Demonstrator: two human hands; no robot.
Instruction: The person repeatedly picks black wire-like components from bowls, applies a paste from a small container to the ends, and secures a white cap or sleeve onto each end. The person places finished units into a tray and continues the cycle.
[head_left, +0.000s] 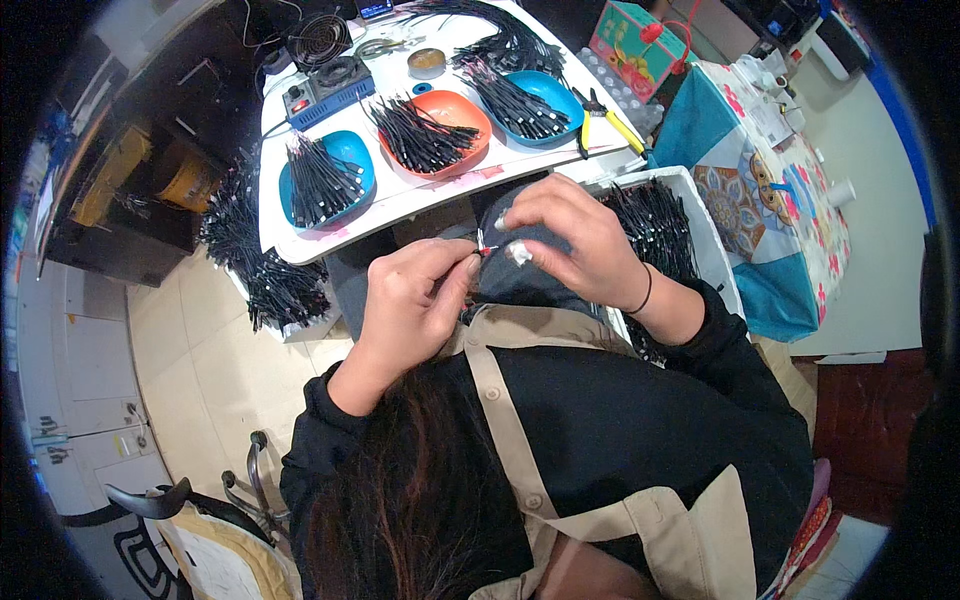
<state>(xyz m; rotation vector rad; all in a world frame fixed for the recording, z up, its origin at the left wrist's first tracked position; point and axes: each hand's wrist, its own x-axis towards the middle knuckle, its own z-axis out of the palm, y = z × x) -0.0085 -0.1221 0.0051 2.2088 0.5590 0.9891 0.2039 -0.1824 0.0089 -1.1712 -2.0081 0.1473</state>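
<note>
Left hand [415, 295] is seen curled in front of the chest, thumb and fingertips pinched shut on a short thin wire piece with a red tip [484, 250]. Right hand [570, 235] is held just beside it, fingers bent down and closed on the other end of the same piece; a small pale bit is seen at its fingertips, too small to be identified. A thin black band is worn at the right wrist. The wire piece is held between both hands, above the lap and below the near edge of the white bench [400, 205].

On the bench, three shallow plastic bowls are set in a row, each filled with short black wire pieces: a blue bowl on the left [340, 150], an orange bowl in the middle [455, 112], a second blue bowl on the right [545, 88]. Yellow-handled pliers [605, 118] are laid just beside the right bowl. A blue box unit with small fans [335, 85] is placed behind the bowls. A white bin of black wire pieces [700, 215] is found by the right forearm; another heap [250, 250] is seen left of the bench.
</note>
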